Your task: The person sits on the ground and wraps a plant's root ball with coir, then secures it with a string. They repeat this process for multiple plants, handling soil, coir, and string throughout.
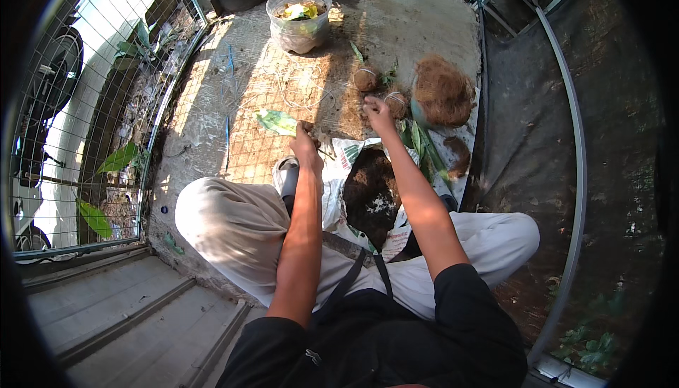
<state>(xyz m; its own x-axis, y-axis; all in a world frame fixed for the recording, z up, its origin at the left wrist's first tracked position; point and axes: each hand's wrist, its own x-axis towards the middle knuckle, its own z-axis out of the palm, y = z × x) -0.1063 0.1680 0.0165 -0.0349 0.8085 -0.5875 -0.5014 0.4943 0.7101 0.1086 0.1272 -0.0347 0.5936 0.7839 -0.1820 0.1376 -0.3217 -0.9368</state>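
My left hand (pixel 305 144) is closed on the stem end of a variegated green and yellow leaf cutting (pixel 277 121), which points to the left above the concrete. My right hand (pixel 379 114) is raised with bent fingers beside a fibre-wrapped ball bound with white string (pixel 395 104); whether it holds anything is too small to tell. A second bound fibre ball (pixel 366 78) lies just beyond it. Between my legs stands an open white plastic sack (pixel 333 197) of dark potting soil (pixel 371 191). Long green leaves (pixel 424 146) lie to the right of the sack.
Brown coconut fibre (pixel 444 91) is heaped at the right, with a smaller piece (pixel 457 157) nearer. Loose white string (pixel 297 99) and blue twine (pixel 227 138) lie on the concrete. Beyond stands a clear plastic container (pixel 299 30) with leaves inside. Wire mesh (pixel 122 96) borders the left side.
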